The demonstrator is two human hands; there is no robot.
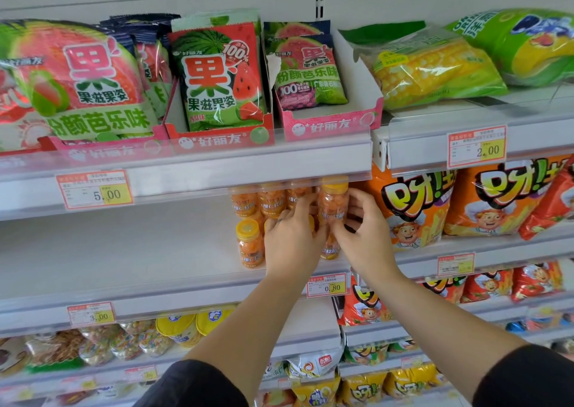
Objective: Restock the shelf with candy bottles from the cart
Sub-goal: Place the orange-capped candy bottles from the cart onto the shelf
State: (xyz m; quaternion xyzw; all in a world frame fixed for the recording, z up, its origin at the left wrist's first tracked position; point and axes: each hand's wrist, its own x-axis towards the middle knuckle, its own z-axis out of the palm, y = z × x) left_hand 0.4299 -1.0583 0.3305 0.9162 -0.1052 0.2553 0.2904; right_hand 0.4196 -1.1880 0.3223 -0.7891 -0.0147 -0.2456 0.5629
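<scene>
Both hands close on one clear plastic candy bottle with a yellow screw lid and orange sweets inside (332, 203). The left hand (290, 239) curls its fingers round the bottle's left flank, and the right hand (365, 232) pinches the other side between thumb and bent fingers. The bottle stands upright at upper-tier height on the white metal shelf (124, 251), just under the shelf above. Whether it already sits on the bottle below the grip cannot be told.

Just left of the grip stand matching stacked bottles (270, 203), with a lower yellow-lidded bottle (249, 242) beside the left wrist. Orange snack bags (413, 208) crowd in to the right of the grip.

This looks like the placing step. The next move probably calls for seating the bottle squarely on its support and letting go gently (the stack looks easy to topple), then going back for another; the cart is out of view.
</scene>
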